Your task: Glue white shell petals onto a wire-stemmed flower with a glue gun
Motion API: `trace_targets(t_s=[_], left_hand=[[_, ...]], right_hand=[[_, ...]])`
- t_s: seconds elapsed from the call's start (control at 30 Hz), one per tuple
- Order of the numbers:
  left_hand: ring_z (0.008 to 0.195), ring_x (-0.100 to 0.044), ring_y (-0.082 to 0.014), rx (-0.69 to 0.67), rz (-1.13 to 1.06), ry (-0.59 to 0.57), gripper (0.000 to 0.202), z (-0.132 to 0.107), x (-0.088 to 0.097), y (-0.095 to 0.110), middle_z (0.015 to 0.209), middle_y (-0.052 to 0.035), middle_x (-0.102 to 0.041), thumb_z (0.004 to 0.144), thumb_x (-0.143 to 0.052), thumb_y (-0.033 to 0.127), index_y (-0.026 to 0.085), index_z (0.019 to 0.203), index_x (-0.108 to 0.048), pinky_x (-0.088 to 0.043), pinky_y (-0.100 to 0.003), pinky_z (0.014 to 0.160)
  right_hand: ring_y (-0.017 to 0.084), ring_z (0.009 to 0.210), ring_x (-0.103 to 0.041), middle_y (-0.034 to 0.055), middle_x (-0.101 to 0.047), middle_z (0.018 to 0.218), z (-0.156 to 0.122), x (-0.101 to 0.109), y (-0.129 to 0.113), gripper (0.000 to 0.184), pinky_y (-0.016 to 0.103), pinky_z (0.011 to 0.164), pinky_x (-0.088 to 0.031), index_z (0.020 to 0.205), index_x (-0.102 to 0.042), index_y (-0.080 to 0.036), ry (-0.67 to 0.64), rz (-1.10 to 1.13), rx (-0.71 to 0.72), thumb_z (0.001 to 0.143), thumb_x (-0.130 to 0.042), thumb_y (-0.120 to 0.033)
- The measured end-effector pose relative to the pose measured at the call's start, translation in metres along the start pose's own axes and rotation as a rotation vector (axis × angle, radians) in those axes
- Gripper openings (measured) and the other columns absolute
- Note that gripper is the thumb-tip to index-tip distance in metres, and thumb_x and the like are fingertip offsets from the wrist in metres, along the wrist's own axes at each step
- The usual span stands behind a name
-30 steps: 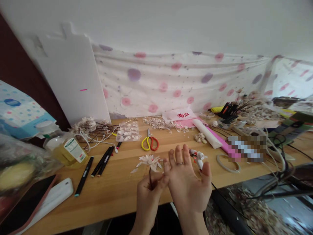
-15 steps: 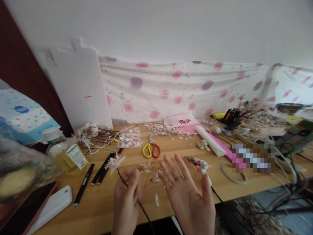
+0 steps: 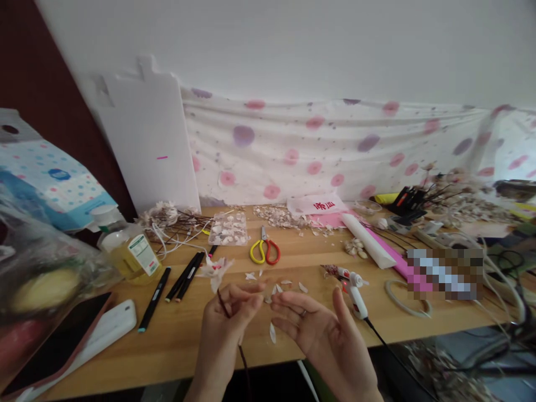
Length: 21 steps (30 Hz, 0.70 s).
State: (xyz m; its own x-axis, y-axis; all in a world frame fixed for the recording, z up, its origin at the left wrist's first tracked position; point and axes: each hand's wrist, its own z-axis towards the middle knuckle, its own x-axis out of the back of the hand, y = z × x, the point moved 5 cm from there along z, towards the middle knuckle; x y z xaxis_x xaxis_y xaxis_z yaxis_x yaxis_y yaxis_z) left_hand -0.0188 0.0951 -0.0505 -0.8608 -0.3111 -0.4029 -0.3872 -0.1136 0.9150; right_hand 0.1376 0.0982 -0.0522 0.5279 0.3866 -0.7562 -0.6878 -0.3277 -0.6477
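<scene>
My left hand (image 3: 224, 326) is closed round a thin dark stem (image 3: 242, 360) that carries a pale shell-petal flower (image 3: 215, 269) at its upper end, tilted to the left. My right hand (image 3: 324, 338) is open beside it, palm turned inward, fingers stretched toward the left hand, a ring on one finger, holding nothing. Loose white petals (image 3: 278, 287) lie scattered on the wooden table (image 3: 176, 340) just beyond both hands. A white glue gun (image 3: 354, 285) with a black cord lies right of my right hand.
Yellow-and-red scissors (image 3: 265, 251), black markers (image 3: 184, 276), an oil bottle (image 3: 128, 251), a white board (image 3: 151, 145), a phone (image 3: 62, 343) and white case lie left and behind. Tray of shells (image 3: 228, 229), pink ruler, cables and dried twigs crowd the right.
The flower has swung from upright between my hands to tilting left, shedding petals onto the table. My right hand dropped from raised and spread to lower, fingers pointing toward the left hand.
</scene>
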Motion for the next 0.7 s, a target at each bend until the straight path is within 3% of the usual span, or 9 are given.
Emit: trace_targets(t_s=[0.13, 0.23, 0.37, 0.53, 0.6, 0.7], left_hand=[[0.061, -0.067, -0.0174, -0.055, 0.056, -0.053, 0.020, -0.008, -0.010, 0.004, 0.080, -0.0095, -0.081, 0.059, -0.088, 0.024, 0.020, 0.053, -0.069, -0.046, -0.023, 0.051], [0.068, -0.071, -0.0232, -0.157, 0.175, -0.008, 0.016, -0.012, -0.009, 0.009, 0.067, -0.0066, -0.078, 0.061, -0.087, 0.022, 0.023, 0.053, -0.072, -0.053, -0.030, 0.065], [0.059, -0.064, -0.0209, -0.197, 0.350, -0.024, 0.016, -0.013, -0.003, 0.012, 0.057, -0.0046, -0.073, 0.063, -0.086, 0.029, 0.023, 0.053, -0.075, -0.051, -0.031, 0.064], [0.048, -0.045, -0.0124, -0.156, 0.364, -0.049, 0.021, -0.006, 0.013, 0.008, 0.050, 0.0003, -0.062, 0.062, -0.085, 0.028, 0.020, 0.051, -0.069, -0.035, -0.026, 0.050], [0.048, -0.039, -0.0100, -0.116, 0.326, -0.061, 0.026, -0.002, 0.019, 0.001, 0.047, 0.0042, -0.054, 0.059, -0.087, 0.028, 0.019, 0.050, -0.064, -0.031, -0.024, 0.048], [0.046, -0.032, -0.0075, -0.010, 0.261, -0.112, 0.035, 0.001, 0.018, -0.014, 0.044, 0.0081, -0.044, 0.053, -0.092, 0.030, 0.019, 0.049, -0.058, -0.025, -0.022, 0.046]], right_hand=[[0.031, 0.119, -0.060, 0.0178, -0.069, 0.127, 0.000, -0.008, 0.006, 0.075, 0.041, 0.103, -0.042, 0.115, -0.076, -0.012, -0.030, -0.088, -0.050, 0.091, -0.043, -0.074], [0.030, 0.120, -0.061, 0.0162, -0.067, 0.132, -0.002, -0.009, 0.009, 0.064, 0.041, 0.101, -0.044, 0.118, -0.075, -0.016, -0.022, -0.171, -0.060, 0.091, -0.051, -0.068], [0.031, 0.114, -0.066, 0.0152, -0.073, 0.121, -0.009, -0.002, 0.008, 0.049, 0.043, 0.102, -0.046, 0.112, -0.078, -0.018, 0.062, -0.364, -0.046, 0.088, -0.062, -0.059], [0.030, 0.106, -0.069, 0.0096, -0.079, 0.101, -0.022, 0.028, -0.013, 0.035, 0.041, 0.104, -0.046, 0.090, -0.083, -0.025, 0.336, -0.839, -0.019, 0.084, -0.069, -0.057], [0.029, 0.104, -0.069, 0.0085, -0.077, 0.099, -0.028, 0.039, -0.025, 0.029, 0.037, 0.098, -0.051, 0.081, -0.081, -0.025, 0.419, -0.926, 0.095, 0.077, -0.078, -0.054], [0.024, 0.096, -0.070, 0.0057, -0.073, 0.092, -0.036, 0.044, -0.043, 0.032, 0.029, 0.088, -0.055, 0.060, -0.066, -0.022, 0.498, -0.952, 0.384, 0.068, -0.087, -0.045]])
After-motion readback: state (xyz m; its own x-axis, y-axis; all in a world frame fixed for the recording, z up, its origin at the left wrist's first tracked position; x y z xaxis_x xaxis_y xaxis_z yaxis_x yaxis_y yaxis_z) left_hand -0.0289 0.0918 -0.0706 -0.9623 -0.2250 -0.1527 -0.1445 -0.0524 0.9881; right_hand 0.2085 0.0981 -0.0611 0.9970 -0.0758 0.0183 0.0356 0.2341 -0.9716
